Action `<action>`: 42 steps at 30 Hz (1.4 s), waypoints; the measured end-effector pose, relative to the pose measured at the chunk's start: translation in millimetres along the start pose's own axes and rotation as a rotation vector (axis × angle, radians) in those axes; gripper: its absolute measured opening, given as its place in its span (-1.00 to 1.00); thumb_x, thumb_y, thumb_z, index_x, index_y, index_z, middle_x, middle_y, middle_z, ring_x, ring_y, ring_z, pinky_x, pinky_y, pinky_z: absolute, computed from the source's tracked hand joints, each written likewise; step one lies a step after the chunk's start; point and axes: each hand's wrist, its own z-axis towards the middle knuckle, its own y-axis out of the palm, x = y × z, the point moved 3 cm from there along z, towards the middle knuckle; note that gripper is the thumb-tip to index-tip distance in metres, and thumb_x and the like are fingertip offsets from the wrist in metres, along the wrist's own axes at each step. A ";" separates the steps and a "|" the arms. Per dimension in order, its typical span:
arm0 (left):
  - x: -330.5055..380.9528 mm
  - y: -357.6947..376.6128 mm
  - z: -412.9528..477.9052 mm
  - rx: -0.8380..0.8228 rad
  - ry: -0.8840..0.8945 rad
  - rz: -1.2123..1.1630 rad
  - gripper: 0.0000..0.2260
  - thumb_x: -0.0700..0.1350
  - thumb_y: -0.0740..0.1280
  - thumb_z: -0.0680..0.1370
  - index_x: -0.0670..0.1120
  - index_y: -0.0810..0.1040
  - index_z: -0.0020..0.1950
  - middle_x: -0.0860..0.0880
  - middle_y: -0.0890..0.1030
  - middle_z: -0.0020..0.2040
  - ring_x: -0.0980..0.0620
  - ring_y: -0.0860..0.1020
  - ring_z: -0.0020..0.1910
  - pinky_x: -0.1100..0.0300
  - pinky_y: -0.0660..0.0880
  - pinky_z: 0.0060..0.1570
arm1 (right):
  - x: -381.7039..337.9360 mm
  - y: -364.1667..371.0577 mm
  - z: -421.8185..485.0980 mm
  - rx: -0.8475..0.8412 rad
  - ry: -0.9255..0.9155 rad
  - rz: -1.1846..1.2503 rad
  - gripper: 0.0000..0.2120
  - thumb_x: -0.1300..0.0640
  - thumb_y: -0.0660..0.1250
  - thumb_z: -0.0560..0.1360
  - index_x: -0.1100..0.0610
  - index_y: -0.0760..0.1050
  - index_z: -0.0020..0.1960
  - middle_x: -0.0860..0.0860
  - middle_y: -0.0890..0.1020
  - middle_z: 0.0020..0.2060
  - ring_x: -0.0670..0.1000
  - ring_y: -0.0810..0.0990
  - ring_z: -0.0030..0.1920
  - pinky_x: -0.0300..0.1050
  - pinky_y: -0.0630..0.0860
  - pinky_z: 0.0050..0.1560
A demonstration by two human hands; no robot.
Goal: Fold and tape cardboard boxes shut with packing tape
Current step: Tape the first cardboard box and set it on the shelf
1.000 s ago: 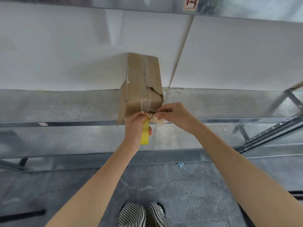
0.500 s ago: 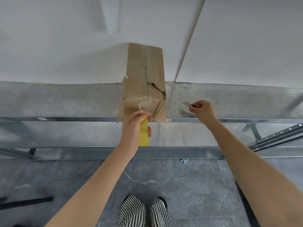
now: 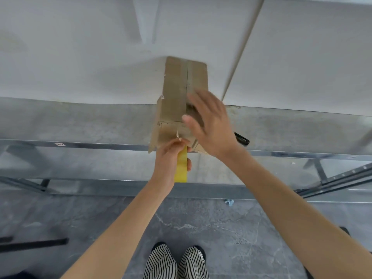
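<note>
White wall panels (image 3: 90, 57) and a grey metal bench (image 3: 80, 125) are filling the background, and the narrow brown cardboard box (image 3: 177, 97) is standing on the bench, its far end against the wall. We are taping its top seam. To do this step well, we think the strip must be pressed flat along the seam and over the near edge, from the middle outwards, so no bubbles are staying. Our left hand (image 3: 171, 158) is closing around the yellow roll of packing tape (image 3: 181, 168) at the near end of the box. Our right hand (image 3: 209, 125) is open wide, fingers spread, just over the box top; we cannot tell if it is touching. Black-handled scissors (image 3: 241, 138) are lying on the bench just beside.
</note>
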 end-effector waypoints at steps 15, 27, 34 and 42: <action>8.6 -24.2 -11.1 -0.053 -0.014 0.177 -0.71 -0.26 0.22 0.56 -0.07 0.61 -0.30 -0.16 0.54 -0.19 -0.08 0.41 -0.54 0.17 0.35 -0.44 | 5.0 15.9 -5.9 -0.255 -0.055 -0.566 -0.10 -0.19 0.51 0.26 0.12 0.27 0.47 0.05 0.35 0.44 0.10 0.32 0.43 0.31 0.26 0.34; 58.5 -20.9 -41.6 -0.257 0.086 0.323 -0.84 -0.34 0.22 0.55 -0.13 0.52 -0.01 -0.12 0.50 -0.16 -0.04 0.51 -0.44 0.17 0.46 -0.34 | -61.2 -34.8 -5.2 -0.196 0.081 0.053 -0.50 0.18 0.26 0.46 0.12 0.37 0.40 0.02 0.41 0.38 0.03 0.34 0.38 0.04 0.24 0.40; 73.3 -20.4 -53.4 -0.380 0.080 0.370 -0.80 -0.35 0.19 0.57 -0.16 0.51 0.11 -0.02 0.56 -0.21 -0.05 0.53 -0.36 0.15 0.50 -0.33 | -83.4 -33.3 -10.9 -0.225 0.192 0.261 -0.93 0.24 0.35 0.47 0.16 0.61 -0.12 -0.04 0.64 -0.18 -0.04 0.55 -0.07 -0.14 0.45 -0.03; 85.4 -25.5 -57.5 -0.376 0.104 0.489 -0.71 -0.27 0.27 0.57 0.00 0.41 0.24 -0.09 0.61 -0.11 -0.03 0.60 -0.35 0.15 0.56 -0.31 | -87.2 -35.9 -13.7 -0.194 0.078 0.202 -0.94 0.27 0.30 0.51 0.24 0.49 -0.14 0.07 0.57 -0.16 0.03 0.49 -0.06 -0.04 0.42 -0.04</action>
